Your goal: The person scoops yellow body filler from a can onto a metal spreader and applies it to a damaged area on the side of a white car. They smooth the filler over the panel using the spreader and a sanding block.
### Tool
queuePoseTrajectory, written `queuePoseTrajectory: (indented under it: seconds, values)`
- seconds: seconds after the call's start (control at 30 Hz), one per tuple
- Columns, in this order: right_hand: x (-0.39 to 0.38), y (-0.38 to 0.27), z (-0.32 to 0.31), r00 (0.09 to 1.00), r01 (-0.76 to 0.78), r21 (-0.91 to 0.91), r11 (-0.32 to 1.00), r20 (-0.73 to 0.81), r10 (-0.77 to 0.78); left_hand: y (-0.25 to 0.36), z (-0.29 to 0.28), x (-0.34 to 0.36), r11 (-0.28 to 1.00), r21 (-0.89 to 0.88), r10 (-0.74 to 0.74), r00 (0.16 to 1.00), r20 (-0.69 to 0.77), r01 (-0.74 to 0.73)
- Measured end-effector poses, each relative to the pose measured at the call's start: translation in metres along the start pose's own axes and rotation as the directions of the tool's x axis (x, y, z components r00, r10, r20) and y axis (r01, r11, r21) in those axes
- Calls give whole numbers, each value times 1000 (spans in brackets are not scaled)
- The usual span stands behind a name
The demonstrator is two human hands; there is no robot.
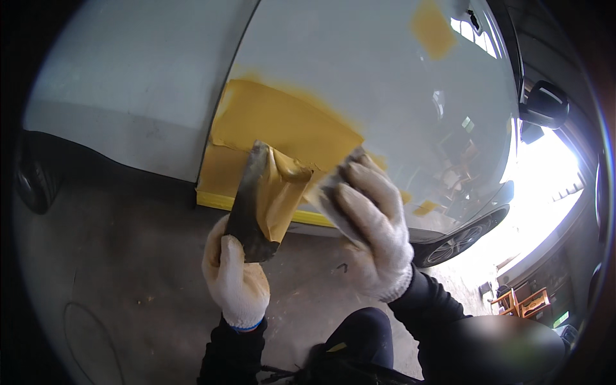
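My left hand [237,282], in a white knit glove, grips a dark flat plate [240,205] with a thick, folded mass of yellow putty [279,199] on it. Closed round a thin greyish spreader [330,192], my gloved right hand [378,224] is to the right of the plate, over the car door. A broad patch of yellow filler [282,115] covers the lower rear part of the pale door [385,96], with yellow tape [215,199] along the bottom edge. The spreader's working edge is partly blurred and hidden by my fingers.
A smaller yellow patch [433,29] is high on the door. A side mirror [545,102] and wheel [459,240] are at right, beside a bright opening. Wooden chairs [532,301] stand at lower right. A cable [96,321] lies on the concrete floor; my knee [362,337] is below.
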State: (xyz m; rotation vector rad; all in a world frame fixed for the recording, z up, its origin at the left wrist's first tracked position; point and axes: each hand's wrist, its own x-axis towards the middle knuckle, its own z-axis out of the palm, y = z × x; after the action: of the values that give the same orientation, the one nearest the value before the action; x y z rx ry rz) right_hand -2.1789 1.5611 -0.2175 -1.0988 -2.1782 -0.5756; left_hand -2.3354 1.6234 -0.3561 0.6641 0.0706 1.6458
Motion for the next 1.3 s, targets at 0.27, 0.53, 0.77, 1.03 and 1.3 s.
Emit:
queuePoseTrajectory:
  seconds: [0.27, 0.53, 0.77, 1.03, 1.3]
  values:
    - [-10, -19, 39, 969, 78, -158, 984, 244, -38, 30, 19, 6, 988, -149, -46, 992, -113, 29]
    - [15, 21, 15, 947, 285, -354, 891, 248, -205, 62, -34, 45, 947, -47, 272, 870, -411, -318]
    - [55, 37, 10, 955, 253, -430, 867, 255, -152, 53, -50, 56, 934, -100, 264, 848, -461, -344]
    - [-46, 32, -10, 635, -692, 598, 405, 237, 735, 36, -30, 47, 993, -53, 79, 933, -352, -104]
    - [-56, 51, -31, 848, -495, 413, 764, 40, 528, 32, -42, 33, 944, -327, -68, 994, -83, 38]
